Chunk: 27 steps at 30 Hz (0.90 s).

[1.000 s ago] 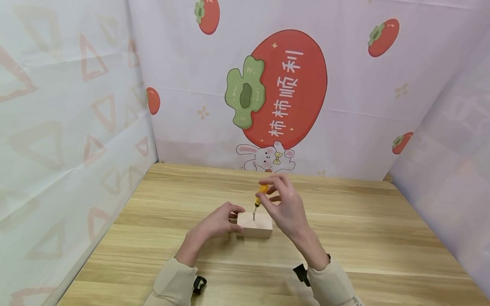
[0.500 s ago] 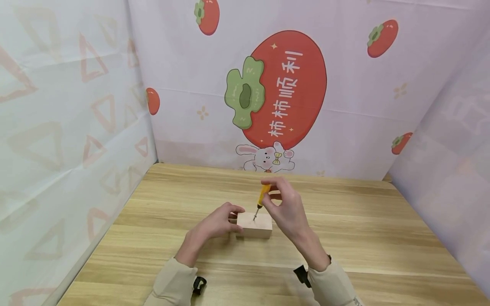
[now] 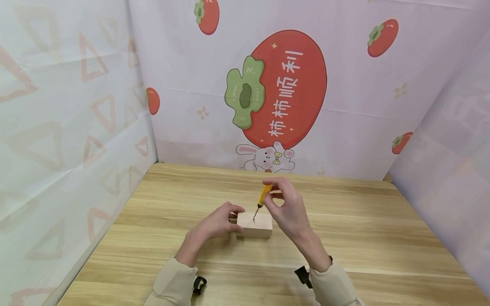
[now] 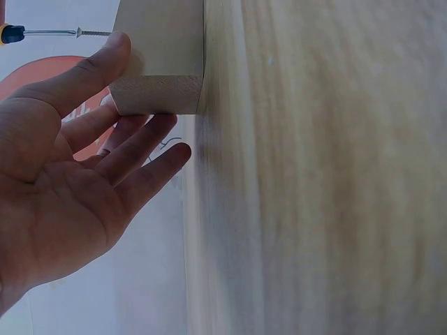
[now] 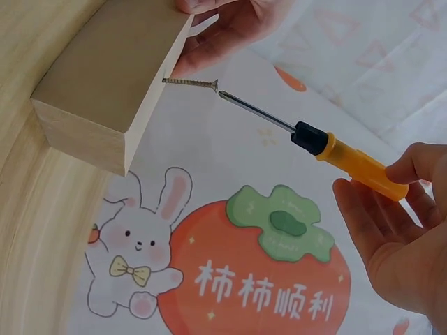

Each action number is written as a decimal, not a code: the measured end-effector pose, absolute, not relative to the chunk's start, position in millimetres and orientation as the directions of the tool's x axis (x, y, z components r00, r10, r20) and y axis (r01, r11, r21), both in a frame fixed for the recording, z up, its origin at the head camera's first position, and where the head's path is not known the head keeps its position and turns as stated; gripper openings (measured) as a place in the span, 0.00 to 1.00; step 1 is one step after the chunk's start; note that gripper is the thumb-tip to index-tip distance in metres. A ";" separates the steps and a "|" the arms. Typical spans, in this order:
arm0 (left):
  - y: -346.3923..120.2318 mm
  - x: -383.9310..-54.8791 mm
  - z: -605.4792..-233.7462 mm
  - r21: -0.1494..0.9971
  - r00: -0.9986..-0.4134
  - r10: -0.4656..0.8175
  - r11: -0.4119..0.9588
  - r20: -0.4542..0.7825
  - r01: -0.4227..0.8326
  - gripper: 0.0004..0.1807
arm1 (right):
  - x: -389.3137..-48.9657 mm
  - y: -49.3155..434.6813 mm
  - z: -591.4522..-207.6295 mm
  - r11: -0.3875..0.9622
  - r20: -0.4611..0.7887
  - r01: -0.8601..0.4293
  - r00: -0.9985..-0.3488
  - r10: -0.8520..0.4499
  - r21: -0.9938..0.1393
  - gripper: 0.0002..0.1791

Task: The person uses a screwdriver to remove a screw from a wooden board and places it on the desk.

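A pale wooden block lies on the table, and a screw stands up out of its top face with most of its thread showing. My left hand holds the block's left end, thumb at the near side and fingers around the far side. Thumb and fingers of my right hand pinch the yellow handle of a screwdriver. Its shaft slants down to the left in the head view, with the tip right at the screw's head. The screwdriver leans slightly out of line with the screw.
The wood-grain table stretches out around the block. Behind it hangs a printed backdrop with persimmons and a rabbit. A patterned cloth wall borders the left side. Dark straps sit at both wrists.
The screwdriver's handle has tipped to the right, from nearly upright to more slanted. My right hand has shifted slightly right and its fingers have changed their place on the handle. The left hand stays put.
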<state>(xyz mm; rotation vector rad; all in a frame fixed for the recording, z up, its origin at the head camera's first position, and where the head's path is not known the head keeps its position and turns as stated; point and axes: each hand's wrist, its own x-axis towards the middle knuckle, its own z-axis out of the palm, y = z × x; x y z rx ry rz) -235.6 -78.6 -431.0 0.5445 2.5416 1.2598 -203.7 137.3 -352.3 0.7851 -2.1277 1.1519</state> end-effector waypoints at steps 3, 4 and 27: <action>-78.2 -235.1 -431.1 0.803 -0.900 0.432 0.557 -0.058 0.215 0.32 | -203.4 137.8 -352.3 0.453 0.731 -0.729 -0.648 -0.215 -0.513 0.17; -78.0 -234.9 -431.0 0.802 -0.900 0.431 0.557 -0.058 0.215 0.32 | -203.2 138.0 -352.3 0.454 0.732 -0.730 -0.647 -0.215 -0.512 0.17; -75.6 -235.1 -433.0 0.814 -0.900 0.434 0.538 -0.045 0.218 0.33 | -202.6 158.9 -354.0 0.509 0.739 -0.709 -0.646 -0.190 -0.488 0.18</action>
